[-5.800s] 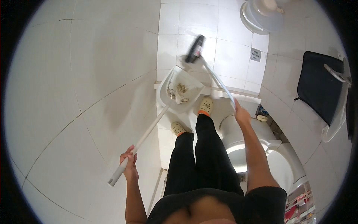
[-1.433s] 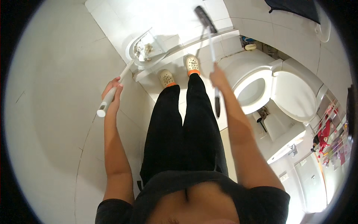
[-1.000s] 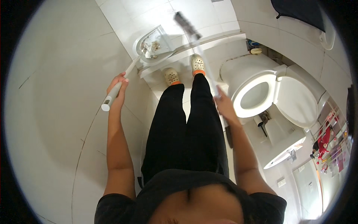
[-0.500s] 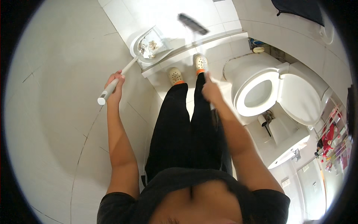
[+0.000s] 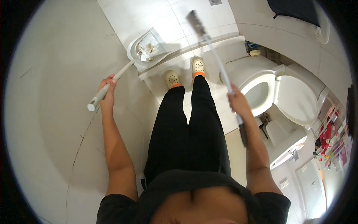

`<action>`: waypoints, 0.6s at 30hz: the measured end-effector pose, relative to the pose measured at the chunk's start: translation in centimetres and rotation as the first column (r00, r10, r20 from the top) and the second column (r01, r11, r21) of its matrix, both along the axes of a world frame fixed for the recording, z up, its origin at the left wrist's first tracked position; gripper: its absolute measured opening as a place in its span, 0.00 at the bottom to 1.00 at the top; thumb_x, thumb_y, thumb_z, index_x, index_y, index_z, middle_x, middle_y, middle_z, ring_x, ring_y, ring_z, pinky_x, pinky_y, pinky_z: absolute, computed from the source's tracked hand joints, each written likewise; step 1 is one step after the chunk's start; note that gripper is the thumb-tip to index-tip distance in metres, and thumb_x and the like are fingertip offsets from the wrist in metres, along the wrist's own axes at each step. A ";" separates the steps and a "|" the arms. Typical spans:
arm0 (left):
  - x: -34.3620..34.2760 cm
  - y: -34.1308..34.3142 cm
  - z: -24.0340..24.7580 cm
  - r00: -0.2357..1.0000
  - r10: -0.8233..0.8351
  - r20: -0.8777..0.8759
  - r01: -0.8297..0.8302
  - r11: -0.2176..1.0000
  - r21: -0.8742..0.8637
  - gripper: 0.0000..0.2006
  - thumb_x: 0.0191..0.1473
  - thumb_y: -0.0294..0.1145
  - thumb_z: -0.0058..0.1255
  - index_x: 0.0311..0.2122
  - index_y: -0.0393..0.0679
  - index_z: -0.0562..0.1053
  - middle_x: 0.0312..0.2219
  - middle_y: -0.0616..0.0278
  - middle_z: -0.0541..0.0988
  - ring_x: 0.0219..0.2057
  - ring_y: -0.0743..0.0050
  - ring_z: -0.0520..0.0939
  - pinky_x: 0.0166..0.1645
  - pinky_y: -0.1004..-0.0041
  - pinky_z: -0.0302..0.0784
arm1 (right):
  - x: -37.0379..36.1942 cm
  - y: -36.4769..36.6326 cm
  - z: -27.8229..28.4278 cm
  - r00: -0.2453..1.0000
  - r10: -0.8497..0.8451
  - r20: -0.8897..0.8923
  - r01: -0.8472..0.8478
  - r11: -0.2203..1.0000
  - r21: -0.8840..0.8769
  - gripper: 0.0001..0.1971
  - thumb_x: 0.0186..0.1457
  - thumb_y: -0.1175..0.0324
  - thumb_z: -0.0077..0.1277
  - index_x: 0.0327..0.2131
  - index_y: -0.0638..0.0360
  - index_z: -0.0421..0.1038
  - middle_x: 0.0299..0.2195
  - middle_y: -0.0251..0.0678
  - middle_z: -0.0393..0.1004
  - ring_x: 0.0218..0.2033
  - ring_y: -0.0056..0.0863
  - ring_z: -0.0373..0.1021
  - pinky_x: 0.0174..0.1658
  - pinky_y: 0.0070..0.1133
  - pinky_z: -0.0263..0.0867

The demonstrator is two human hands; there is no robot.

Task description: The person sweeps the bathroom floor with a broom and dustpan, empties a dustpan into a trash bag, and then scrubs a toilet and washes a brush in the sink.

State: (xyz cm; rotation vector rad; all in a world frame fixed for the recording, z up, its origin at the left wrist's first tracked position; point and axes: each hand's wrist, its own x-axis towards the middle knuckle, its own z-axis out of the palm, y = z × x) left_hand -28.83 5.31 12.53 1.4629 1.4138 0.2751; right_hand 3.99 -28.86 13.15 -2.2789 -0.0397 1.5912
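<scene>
My left hand (image 5: 107, 91) is closed round the pale handle of a long-handled dustpan (image 5: 162, 59). The white pan rests on the tiles at the far left, with a pile of debris (image 5: 146, 51) in it. In my right hand (image 5: 238, 101) is a broom (image 5: 219, 59), gripped on its white stick with the dark handle end (image 5: 242, 135) beside my forearm. Its dark bristle head (image 5: 195, 22) points away from me, right of the dustpan and apart from it, slightly blurred.
A raised ledge (image 5: 194, 49) crosses the floor just beyond my light clogs (image 5: 198, 66). To the right stand a white toilet (image 5: 257, 89) with its lid up and a sink (image 5: 289, 151). Bare wall (image 5: 74, 74) rises at left; a floor drain (image 5: 215, 2) lies far off.
My right hand has moved right and toward me, and the broom head has swung further away and turned. My left hand has shifted slightly left; the dustpan still holds the debris.
</scene>
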 end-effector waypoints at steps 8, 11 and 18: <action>-0.4 1.3 2.2 0.999 0.011 -0.033 -0.009 0.999 0.036 0.08 0.51 0.36 0.52 0.29 0.43 0.71 0.44 0.54 0.74 0.48 0.66 0.70 0.55 0.69 0.60 | 11.8 0.0 -12.5 0.966 -0.065 0.251 0.063 0.998 0.015 0.25 0.54 0.69 0.40 0.56 0.58 0.54 0.13 0.36 0.64 0.09 0.26 0.61 0.13 0.24 0.60; -0.3 1.5 1.7 0.993 -0.086 -0.079 0.090 0.995 0.047 0.09 0.52 0.36 0.52 0.29 0.42 0.71 0.44 0.54 0.74 0.47 0.66 0.71 0.54 0.69 0.61 | 14.2 0.6 -16.4 0.971 -0.109 0.214 0.110 0.994 0.007 0.19 0.57 0.66 0.38 0.52 0.58 0.57 0.13 0.35 0.63 0.09 0.25 0.60 0.11 0.24 0.59; 1.4 2.2 1.7 0.970 -0.214 -0.113 0.221 0.974 0.048 0.09 0.52 0.34 0.51 0.30 0.39 0.71 0.43 0.54 0.74 0.44 0.68 0.72 0.51 0.69 0.64 | 9.0 -1.8 -18.3 0.974 -0.082 0.212 0.091 0.995 -0.033 0.16 0.59 0.64 0.35 0.49 0.55 0.60 0.13 0.34 0.60 0.08 0.25 0.58 0.10 0.24 0.58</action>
